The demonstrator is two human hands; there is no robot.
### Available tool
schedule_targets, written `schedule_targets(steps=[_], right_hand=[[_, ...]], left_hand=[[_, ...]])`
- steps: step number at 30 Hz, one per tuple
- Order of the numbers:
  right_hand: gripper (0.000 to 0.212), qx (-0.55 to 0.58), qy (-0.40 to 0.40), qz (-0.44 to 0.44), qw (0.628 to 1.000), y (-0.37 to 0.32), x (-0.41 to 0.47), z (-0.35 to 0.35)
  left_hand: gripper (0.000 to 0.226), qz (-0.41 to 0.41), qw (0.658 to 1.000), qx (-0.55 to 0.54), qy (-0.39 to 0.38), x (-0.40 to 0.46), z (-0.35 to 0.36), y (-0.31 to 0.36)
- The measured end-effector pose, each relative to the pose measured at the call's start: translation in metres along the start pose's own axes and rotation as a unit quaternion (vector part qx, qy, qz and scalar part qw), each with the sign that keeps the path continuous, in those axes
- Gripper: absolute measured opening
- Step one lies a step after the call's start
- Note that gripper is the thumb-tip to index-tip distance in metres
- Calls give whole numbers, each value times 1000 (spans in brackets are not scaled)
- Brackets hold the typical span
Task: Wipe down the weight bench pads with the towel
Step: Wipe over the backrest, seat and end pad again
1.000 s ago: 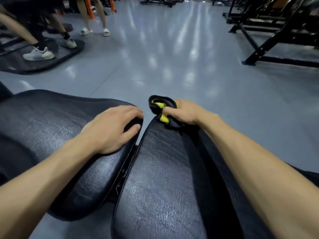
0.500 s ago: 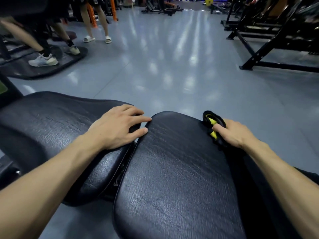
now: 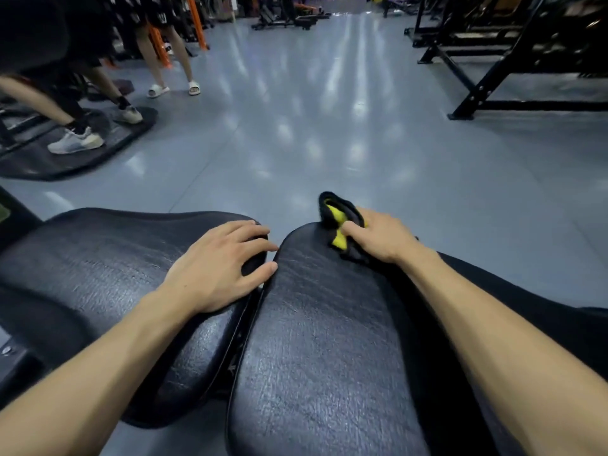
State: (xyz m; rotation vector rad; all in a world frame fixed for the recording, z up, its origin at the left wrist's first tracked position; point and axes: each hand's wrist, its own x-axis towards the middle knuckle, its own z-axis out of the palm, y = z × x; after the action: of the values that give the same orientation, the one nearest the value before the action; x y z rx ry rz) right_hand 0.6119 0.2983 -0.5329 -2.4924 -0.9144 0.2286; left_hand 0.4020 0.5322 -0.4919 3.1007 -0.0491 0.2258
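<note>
Gym floor (image 3: 329,126) behind; right hand (image 3: 378,236) grips towel (image 3: 339,222), left hand (image 3: 220,268) flat on pad (image 3: 98,258).

Bench pads (image 3: 322,340): black leather-like upholstery, creased grain, slight sheen. Towel (image 3: 339,222): soft black and yellow cloth, matt. Floor (image 3: 329,126) beyond the pads: smooth, glossy grey.

The place is a commercial gym. Two black, cracked vinyl bench pads (image 3: 329,340) fill the foreground above a glossy grey floor (image 3: 312,133). Black steel rack frames (image 3: 487,83) stand at the right, orange uprights (image 3: 196,21) at the far left, and people in trainers (image 3: 76,143) and white slides (image 3: 158,91) stand near a black rubber mat (image 3: 108,149).
</note>
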Motion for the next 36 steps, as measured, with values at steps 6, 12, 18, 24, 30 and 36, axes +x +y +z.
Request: schedule_targets(steps=[6, 12, 18, 24, 30, 36], right_hand=[[36, -12, 59, 106, 993, 89, -65, -16], [35, -23, 26, 81, 996, 88, -48, -20], [34, -30, 29, 65, 997, 98, -54, -17], [34, -23, 0, 45, 999, 98, -55, -25], [27, 10, -9, 74, 997, 143, -99, -44], [46, -23, -6, 156, 987, 210, -169, -65]], left_hand=[[58, -8, 1000, 14, -5, 5, -2, 3], [51, 65, 998, -18, -10, 60, 11, 62], [45, 55, 997, -49, -10, 71, 34, 94], [40, 50, 998, -48, 0, 72, 33, 98], [39, 61, 998, -32, 2, 68, 34, 99], [45, 59, 998, -11, -11, 69, 36, 105]])
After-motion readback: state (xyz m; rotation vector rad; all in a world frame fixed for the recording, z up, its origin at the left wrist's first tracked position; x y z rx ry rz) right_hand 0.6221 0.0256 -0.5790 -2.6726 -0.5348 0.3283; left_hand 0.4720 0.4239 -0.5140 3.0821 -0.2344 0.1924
